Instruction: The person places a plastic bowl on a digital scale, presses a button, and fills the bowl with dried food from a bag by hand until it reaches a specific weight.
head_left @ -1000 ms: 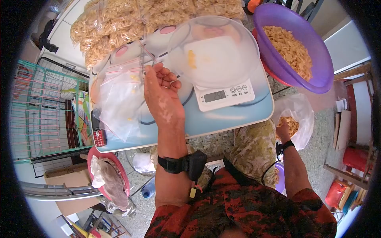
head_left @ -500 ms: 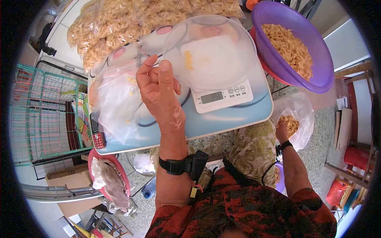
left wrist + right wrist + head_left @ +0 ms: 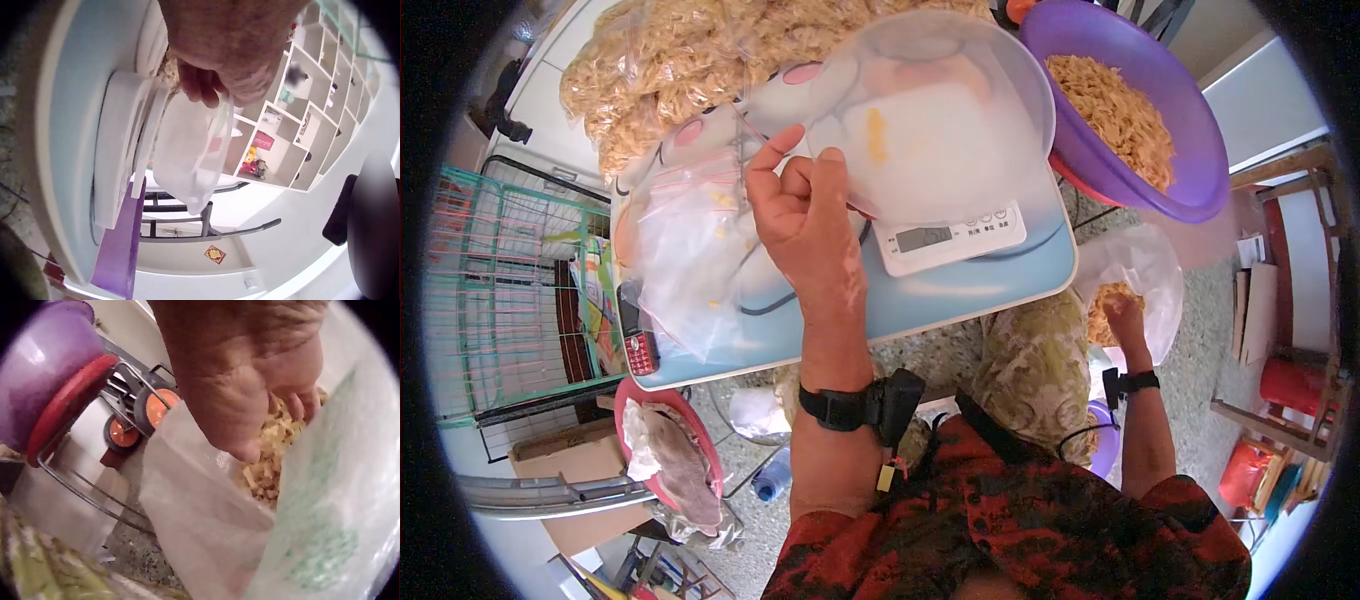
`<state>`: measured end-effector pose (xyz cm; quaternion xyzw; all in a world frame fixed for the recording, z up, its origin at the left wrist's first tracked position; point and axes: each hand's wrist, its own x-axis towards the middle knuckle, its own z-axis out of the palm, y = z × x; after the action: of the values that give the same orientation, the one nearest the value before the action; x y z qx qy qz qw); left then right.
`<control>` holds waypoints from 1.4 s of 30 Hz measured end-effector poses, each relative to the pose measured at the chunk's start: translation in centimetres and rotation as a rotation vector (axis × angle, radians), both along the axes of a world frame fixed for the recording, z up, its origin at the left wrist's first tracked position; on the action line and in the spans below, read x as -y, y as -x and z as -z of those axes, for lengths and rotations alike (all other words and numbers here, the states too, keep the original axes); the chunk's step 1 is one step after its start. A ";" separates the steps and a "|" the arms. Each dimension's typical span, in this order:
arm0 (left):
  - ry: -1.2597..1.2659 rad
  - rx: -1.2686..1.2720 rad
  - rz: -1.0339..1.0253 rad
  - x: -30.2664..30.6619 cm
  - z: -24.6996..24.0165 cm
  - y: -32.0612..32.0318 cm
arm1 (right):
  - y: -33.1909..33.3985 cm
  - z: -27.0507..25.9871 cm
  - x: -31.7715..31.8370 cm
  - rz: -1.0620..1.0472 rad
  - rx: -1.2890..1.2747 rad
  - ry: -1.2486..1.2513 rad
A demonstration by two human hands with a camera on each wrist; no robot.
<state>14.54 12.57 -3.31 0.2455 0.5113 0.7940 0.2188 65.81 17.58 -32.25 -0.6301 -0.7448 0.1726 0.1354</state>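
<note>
My left hand [image 3: 815, 235] is at the left rim of a translucent bowl [image 3: 960, 150], thumb on the rim and a fingertip showing beneath it. In the left wrist view, curled fingers [image 3: 203, 87] meet the edge of the bowl [image 3: 187, 144]. A white scale [image 3: 950, 240] lies under the bowl, whose front edge overlaps its buttons. Low at the right, my right hand [image 3: 1127, 322] reaches into a clear plastic bag [image 3: 1165, 290] over yellowish flakes [image 3: 1103, 305]. The right wrist view shows the hand [image 3: 250, 381] with thumb and fingers apart above the flakes [image 3: 272, 450].
Filled bags [image 3: 670, 60] line the table's back. Empty-looking zip bags [image 3: 695, 255] and a red phone [image 3: 640, 350] lie at the table's left. A purple basin [image 3: 1195, 150] of flakes stands at the right. A wire cage [image 3: 500, 300] and a pink basin [image 3: 622, 400] are at left.
My left hand has turned and come to the bowl's rim. The bowl has shifted up in view and covers part of the scale's buttons. My right hand has moved over the flakes.
</note>
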 end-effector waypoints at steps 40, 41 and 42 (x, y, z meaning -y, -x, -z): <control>-0.088 0.187 0.009 -0.2 0.2 0.7 | 29.5 -26.8 2.0 -0.522 -0.193 -0.464; -0.081 0.182 0.009 -0.2 0.3 0.7 | 29.4 -26.7 1.9 -0.522 -0.193 -0.479; -0.085 0.183 0.009 -0.2 0.3 0.7 | 29.4 -26.5 1.8 -0.522 -0.201 -0.488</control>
<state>13.84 12.77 -3.60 0.1833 0.4540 0.8330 0.2578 36.42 15.78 -5.73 -0.3478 -0.8828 0.0797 0.3055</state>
